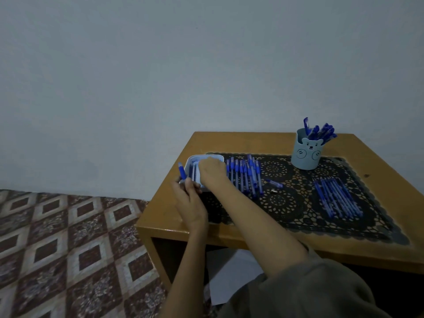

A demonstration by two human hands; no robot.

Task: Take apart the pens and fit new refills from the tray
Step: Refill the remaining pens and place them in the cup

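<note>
The left hand is gripping a blue pen, tip upward, just left of the tray, which is sitting at the table's rear left corner. The right hand is reaching into the tray. Its fingers are hidden, so their grip cannot be told.

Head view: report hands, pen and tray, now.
Left hand grips blue pen, upright, beside tray. Right hand down in tray, fingers hidden, grasp unclear. Pen row lies right of tray, not blocking.

Left hand grips pen, right hand in tray
</note>
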